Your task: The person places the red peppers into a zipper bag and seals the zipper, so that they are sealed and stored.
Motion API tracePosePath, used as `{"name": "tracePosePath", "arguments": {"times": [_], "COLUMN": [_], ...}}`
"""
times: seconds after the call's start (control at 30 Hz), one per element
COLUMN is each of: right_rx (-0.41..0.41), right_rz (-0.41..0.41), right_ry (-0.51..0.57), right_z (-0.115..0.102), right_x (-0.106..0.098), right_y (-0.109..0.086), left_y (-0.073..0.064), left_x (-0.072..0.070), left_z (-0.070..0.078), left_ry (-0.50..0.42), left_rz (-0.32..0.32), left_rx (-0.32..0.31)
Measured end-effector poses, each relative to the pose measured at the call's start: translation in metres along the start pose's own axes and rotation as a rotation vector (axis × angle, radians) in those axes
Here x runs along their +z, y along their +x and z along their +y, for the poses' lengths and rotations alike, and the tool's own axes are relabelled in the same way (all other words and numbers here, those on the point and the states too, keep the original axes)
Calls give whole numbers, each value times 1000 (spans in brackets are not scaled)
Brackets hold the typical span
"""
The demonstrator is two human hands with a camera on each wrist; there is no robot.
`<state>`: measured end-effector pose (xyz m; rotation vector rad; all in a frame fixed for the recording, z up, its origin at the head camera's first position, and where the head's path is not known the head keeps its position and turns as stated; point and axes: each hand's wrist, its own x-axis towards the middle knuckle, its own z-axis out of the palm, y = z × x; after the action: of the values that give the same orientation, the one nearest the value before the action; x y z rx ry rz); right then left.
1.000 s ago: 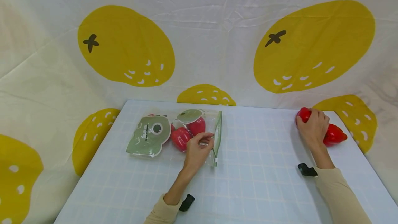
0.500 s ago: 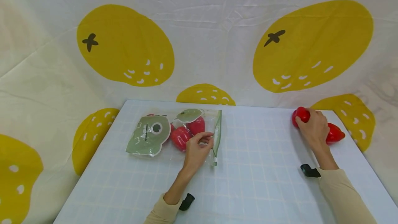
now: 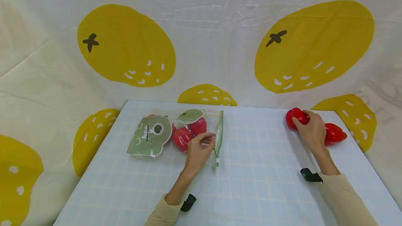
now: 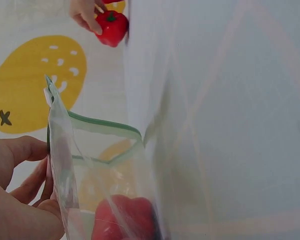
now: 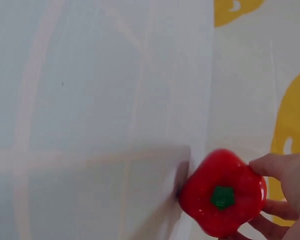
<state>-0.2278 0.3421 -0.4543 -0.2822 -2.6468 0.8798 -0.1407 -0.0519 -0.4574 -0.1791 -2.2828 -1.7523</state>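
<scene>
My left hand (image 3: pixel 200 150) pinches the upper edge of a clear zip bag (image 4: pixel 104 145) near its green-trimmed mouth. In the left wrist view the mouth gapes, with a red bell pepper (image 4: pixel 124 217) inside. The head view shows more red peppers (image 3: pixel 182 138) through the plastic, partly hidden by a green printed creature. At the table's far right, my right hand (image 3: pixel 311 128) grips a red bell pepper (image 5: pixel 224 192) with a green stem, thumb on one side and fingers on the other. Another red pepper (image 3: pixel 335 134) lies just right of that hand, partly covered by it.
The table (image 3: pixel 251 184) wears a pale blue checked cloth. Behind it hangs a white curtain (image 3: pixel 213 44) with large yellow fruit prints, close to the table's back edge. Black wrist cameras (image 3: pixel 188 202) sit on both sleeves.
My right hand has shifted left with the gripped bell pepper, away from the other pepper, which shows more. The left hand and the bag have stayed in place.
</scene>
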Motion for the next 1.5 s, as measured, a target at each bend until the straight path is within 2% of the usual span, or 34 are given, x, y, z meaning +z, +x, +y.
{"name": "tracePosePath", "arguments": {"times": [0.13, 0.37, 0.83, 1.1, 1.5], "right_rx": [15, -7, 57, 46, 19], "right_rz": [1, 14, -46, -62, -99], "right_ry": [31, 89, 215, 281, 359], "right_z": [-5, -14, -38, -54, -75], "right_x": [0, 2, 13, 22, 39], "right_y": [-3, -12, -28, -38, -49], "left_y": [0, 0, 0, 0, 1], "left_x": [0, 0, -2, -1, 0], "left_z": [-1, -1, 2, 2, -2], "left_ry": [-3, -12, -13, -2, -31], "left_rz": [0, 4, 7, 6, 9], "left_rx": [3, 0, 7, 9, 27]}}
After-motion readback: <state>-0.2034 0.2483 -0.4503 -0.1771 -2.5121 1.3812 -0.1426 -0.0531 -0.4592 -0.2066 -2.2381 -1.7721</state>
